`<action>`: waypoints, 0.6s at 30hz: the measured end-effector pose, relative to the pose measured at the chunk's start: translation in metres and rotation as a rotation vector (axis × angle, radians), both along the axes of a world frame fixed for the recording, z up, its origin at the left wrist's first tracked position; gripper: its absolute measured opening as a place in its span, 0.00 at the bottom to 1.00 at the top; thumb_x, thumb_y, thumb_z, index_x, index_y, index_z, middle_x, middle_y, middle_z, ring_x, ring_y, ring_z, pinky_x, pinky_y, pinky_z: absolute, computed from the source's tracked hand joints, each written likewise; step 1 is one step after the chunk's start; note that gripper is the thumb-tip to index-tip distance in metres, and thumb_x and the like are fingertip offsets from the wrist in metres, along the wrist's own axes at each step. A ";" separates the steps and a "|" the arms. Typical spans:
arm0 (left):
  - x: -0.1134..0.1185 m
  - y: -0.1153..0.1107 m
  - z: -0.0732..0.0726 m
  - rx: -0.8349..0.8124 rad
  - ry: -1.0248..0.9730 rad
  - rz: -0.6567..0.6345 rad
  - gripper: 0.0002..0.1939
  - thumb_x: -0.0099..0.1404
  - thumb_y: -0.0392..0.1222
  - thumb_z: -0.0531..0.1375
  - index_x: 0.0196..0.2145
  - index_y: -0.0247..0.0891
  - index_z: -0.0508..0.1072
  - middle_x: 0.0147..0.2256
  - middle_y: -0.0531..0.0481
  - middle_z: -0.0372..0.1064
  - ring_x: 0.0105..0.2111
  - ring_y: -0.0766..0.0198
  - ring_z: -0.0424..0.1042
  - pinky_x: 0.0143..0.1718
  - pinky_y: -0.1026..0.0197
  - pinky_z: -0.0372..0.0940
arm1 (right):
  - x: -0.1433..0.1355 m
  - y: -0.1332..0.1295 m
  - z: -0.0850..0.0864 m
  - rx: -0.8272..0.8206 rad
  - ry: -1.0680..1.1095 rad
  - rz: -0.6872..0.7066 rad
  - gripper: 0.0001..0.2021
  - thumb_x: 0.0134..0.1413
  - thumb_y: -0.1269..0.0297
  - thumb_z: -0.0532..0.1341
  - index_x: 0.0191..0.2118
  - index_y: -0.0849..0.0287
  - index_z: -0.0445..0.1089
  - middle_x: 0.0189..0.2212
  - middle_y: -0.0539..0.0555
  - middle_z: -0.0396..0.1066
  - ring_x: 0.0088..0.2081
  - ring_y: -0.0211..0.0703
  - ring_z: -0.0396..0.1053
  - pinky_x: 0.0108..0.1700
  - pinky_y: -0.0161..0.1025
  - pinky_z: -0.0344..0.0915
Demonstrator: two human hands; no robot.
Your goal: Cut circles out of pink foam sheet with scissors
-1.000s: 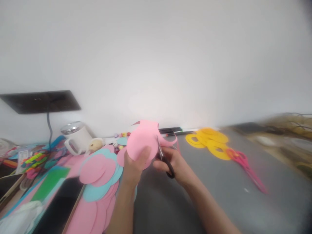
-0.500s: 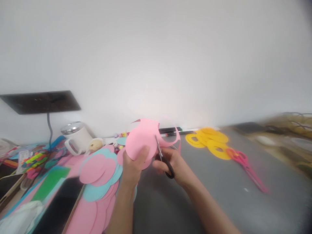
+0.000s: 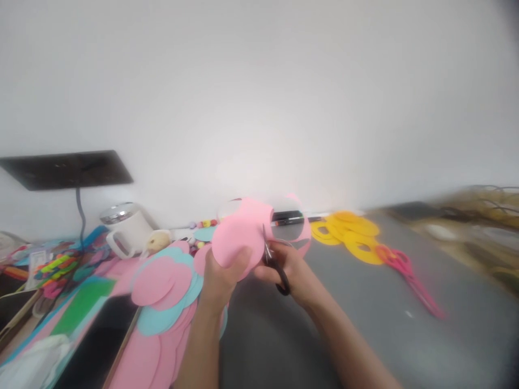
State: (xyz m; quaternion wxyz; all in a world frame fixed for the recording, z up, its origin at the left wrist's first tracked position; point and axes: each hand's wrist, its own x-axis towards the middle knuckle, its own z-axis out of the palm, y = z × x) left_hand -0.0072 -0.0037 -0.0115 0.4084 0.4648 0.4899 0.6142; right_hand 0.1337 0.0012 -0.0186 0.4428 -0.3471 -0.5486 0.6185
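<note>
Scissors (image 3: 270, 257), grasped by the right hand (image 3: 292, 272), point away from the person and slightly left, their long axis slanting from black handles up to blades at the pink paper (image 3: 235, 236), which the left hand (image 3: 224, 273) pinches above the gray tabletop (image 3: 348, 294).

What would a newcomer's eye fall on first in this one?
Probably the pink paper at centre, held in the left hand, with black-handled scissors against it in the right hand. Next, the yellow cutouts and pink scissors lying to the right, then the pink and blue discs heaped at left.
</note>
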 end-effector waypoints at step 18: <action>-0.004 0.000 0.001 0.008 0.000 0.018 0.17 0.45 0.46 0.67 0.31 0.32 0.74 0.29 0.44 0.72 0.31 0.56 0.71 0.33 0.56 0.68 | 0.002 -0.001 0.001 0.003 -0.028 0.018 0.18 0.34 0.58 0.72 0.29 0.62 0.67 0.20 0.45 0.59 0.25 0.35 0.58 0.29 0.35 0.58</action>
